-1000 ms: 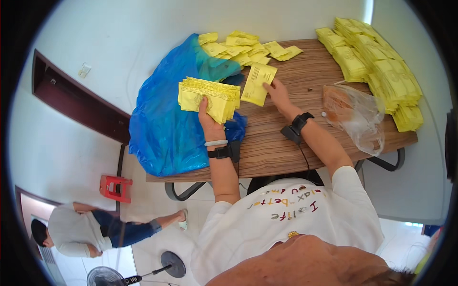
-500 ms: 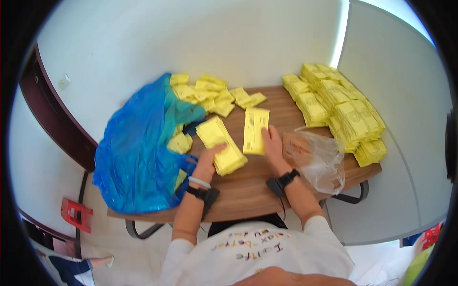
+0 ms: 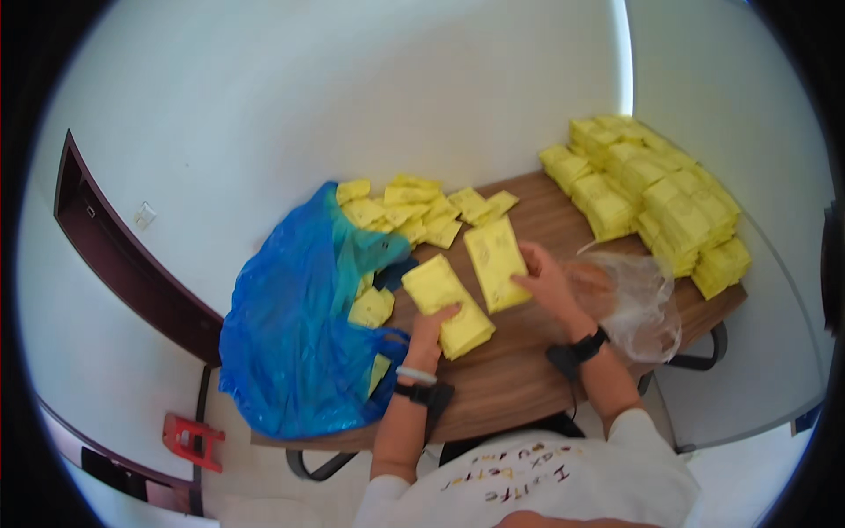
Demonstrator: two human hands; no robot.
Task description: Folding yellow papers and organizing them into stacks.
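My left hand [image 3: 431, 333] is closed round the lower end of a thick stack of flat yellow packets [image 3: 447, 295], its thumb lying across the top one. To the right, my right hand [image 3: 553, 283] pinches a flat yellow packet [image 3: 495, 264] by its right edge. This packet is held tilted, just beyond and to the right of the stack. Whether it is a single packet cannot be made out. Loose yellow packets [image 3: 407, 209] lie in a heap at the far left of the table, spilling from a large blue plastic bag [image 3: 286, 330].
Bundled yellow packets [image 3: 664, 198] are piled high at the table's far right. A crumpled clear plastic bag [image 3: 650, 308] lies before them on the wooden table [image 3: 519, 365]. Walls stand behind and to the right. A red stool [image 3: 195, 443] is on the floor at left.
The whole view has shifted, moving the table right and down in the picture. The right hand's packet appears to show a different face, with the fingers now further round its edge.
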